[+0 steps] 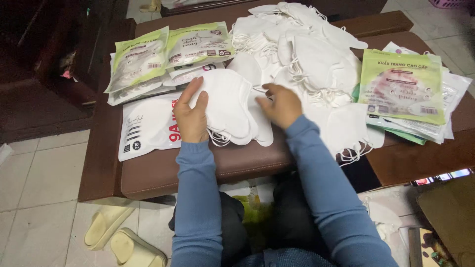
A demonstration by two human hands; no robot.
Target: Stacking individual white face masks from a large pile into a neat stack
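Left hand [190, 114], centre-left of frame: fingers mostly extended, thumb tucked, gripping the left edge of a small stack of white face masks [228, 108]. Right hand [281, 105]: fingers curled, pressing on the stack's right edge; can't tell if it pinches or just rests. Stack sits mid-frame on a brown padded bench [163, 170], ear loops hanging off its lower edge.

Around it:
- Big loose pile of white masks [307, 54] upper centre, touching the held stack on its right side, spilling down to lower right.
- White flat mask pouch [146, 126] under the left hand, partly covered by it.
- Green-and-white sealed mask packs [168, 54] upper left, overlapping, masks visible inside.
- Stack of green-fronted pouches [403, 91] at right; contents not readable.
- Pale slippers [123, 240] on the tiled floor, lower left.

Both sleeves blue.
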